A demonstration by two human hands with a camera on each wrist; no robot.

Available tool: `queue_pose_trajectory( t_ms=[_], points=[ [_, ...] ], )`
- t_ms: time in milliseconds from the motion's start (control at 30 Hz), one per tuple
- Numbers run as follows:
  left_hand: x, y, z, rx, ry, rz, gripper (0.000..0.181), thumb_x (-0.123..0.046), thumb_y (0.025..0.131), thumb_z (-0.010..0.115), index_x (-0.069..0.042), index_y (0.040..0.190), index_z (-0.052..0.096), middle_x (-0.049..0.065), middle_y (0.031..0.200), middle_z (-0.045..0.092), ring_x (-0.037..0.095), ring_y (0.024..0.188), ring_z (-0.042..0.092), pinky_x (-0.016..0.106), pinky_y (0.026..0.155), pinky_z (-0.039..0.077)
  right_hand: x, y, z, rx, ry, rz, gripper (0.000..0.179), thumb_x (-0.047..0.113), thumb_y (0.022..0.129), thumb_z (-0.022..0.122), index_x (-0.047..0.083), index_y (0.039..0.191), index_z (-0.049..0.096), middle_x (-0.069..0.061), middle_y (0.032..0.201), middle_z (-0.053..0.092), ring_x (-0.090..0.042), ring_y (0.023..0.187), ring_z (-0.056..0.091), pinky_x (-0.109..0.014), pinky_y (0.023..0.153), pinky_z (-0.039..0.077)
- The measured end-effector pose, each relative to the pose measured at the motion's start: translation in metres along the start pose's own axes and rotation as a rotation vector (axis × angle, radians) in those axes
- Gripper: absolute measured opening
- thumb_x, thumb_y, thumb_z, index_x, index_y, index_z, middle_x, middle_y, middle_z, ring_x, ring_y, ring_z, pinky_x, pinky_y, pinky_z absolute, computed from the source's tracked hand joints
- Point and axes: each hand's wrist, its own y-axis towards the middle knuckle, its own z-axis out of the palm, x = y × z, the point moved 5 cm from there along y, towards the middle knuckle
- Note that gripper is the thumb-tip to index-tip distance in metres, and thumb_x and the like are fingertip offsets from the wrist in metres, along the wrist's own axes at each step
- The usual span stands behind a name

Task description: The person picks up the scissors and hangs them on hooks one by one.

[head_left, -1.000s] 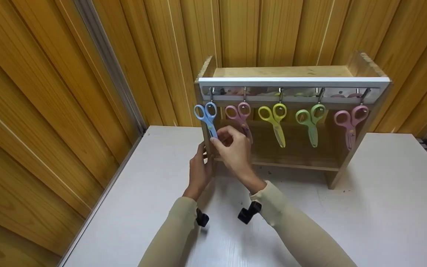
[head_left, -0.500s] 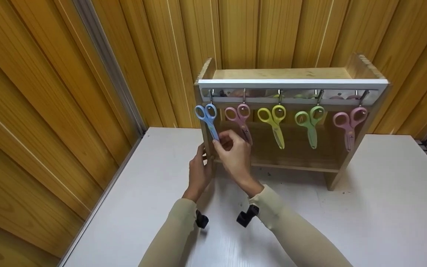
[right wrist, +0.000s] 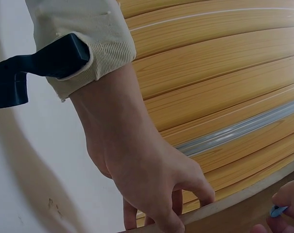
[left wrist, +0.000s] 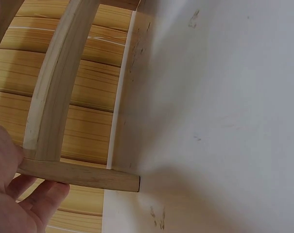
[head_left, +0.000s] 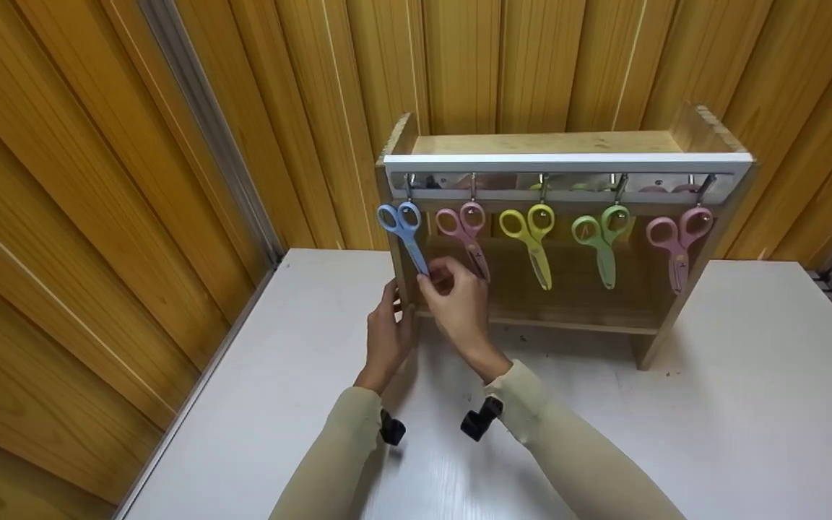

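Blue scissors [head_left: 410, 242] hang by a finger loop from the leftmost hook of a wooden shelf unit [head_left: 575, 326], blades pointing down. My right hand [head_left: 461, 310] pinches the blade tip between thumb and fingers; in the right wrist view the blue tip [right wrist: 278, 211] pokes out between the fingertips. My left hand [head_left: 387, 336] grips the unit's left side panel low down, thumb in front and fingers behind. In the left wrist view that hand [left wrist: 8, 189] wraps round the wooden leg [left wrist: 88, 175].
Pink scissors [head_left: 468, 235], yellow scissors [head_left: 536, 242], green scissors [head_left: 605, 242] and another pink pair [head_left: 679, 245] hang on the other hooks of the metal rail [head_left: 568, 163]. The unit stands on a white table [head_left: 300, 332] before a wood-panelled wall [head_left: 531, 65].
My right hand has shifted slightly down and right, sliding toward the tip of the blue scissors, whose blades now slant a little further right. My left hand stays on the panel.
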Motion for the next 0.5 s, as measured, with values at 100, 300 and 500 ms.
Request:
queue_pose_trajectory(
  t_ms=[100,300,500],
  points=[
    [0.0002,0.0003,-0.0001,0.001,0.009,-0.008,0.047,-0.003,0.102,0.061,-0.004,0.147,0.047,0.019,0.126,0.069,0.029,0.104,0.072,0.042,0.085,0.062,0.0,0.0002,0.0001,-0.005,0.0,-0.003,0.01,0.01,0.087,0.079,0.005,0.093,0.073,-0.002,0.079,0.073,-0.016,0.072,0.066,-0.03,0.066,0.052],
    [-0.0003,0.0007,-0.0002,-0.006,-0.006,-0.009,0.047,-0.001,0.101,0.06,-0.004,0.146,0.048,0.02,0.126,0.069,0.031,0.105,0.071,0.046,0.086,0.061,-0.0002,-0.0003,-0.0001,0.007,0.003,0.002,0.01,0.011,0.088,0.079,0.006,0.093,0.073,-0.002,0.079,0.072,-0.015,0.072,0.065,-0.03,0.066,0.052],
    [0.0,0.0004,-0.0001,-0.006,-0.025,-0.009,0.047,0.0,0.101,0.06,-0.003,0.146,0.048,0.022,0.126,0.068,0.034,0.105,0.07,0.053,0.087,0.06,-0.0009,-0.0013,-0.0009,0.012,0.003,0.012,0.01,0.011,0.089,0.079,0.006,0.095,0.073,-0.002,0.081,0.073,-0.016,0.073,0.066,-0.031,0.066,0.053]
  ],
)
